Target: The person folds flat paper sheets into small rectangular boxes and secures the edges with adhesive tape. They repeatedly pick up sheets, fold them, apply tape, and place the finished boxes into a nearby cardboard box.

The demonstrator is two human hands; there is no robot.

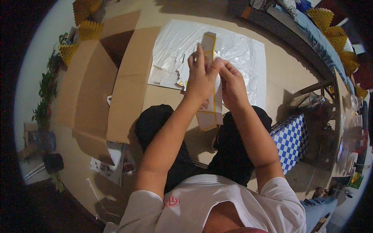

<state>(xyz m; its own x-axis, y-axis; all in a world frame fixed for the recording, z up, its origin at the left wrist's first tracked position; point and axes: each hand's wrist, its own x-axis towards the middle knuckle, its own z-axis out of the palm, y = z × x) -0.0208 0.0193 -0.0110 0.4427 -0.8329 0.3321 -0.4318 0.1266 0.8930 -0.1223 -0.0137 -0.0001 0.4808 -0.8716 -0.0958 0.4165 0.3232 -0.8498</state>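
A long, flat, folded card carton (207, 118), white with yellow edging and brown printed pictures, is held upright lengthwise between both my hands, above my knees. My left hand (200, 77) wraps over its left side, fingers pointing away from me and thumb reaching toward the right edge. Pinched at that right edge, the card is also in the fingers of my right hand (233, 81). The two thumbs nearly meet near the carton's upper half. Beyond lies a white sheet (252, 58) under crinkled clear plastic, with cut card pieces (165, 73) on its left part.
A large open cardboard box (87, 89) stands at my left, flaps spread. To the right are a blue-and-white checkered bag (289, 136) and a wooden stand (337, 116). Blue fabric (314, 42) runs along the far right. A leafy plant (48, 89) is at far left.
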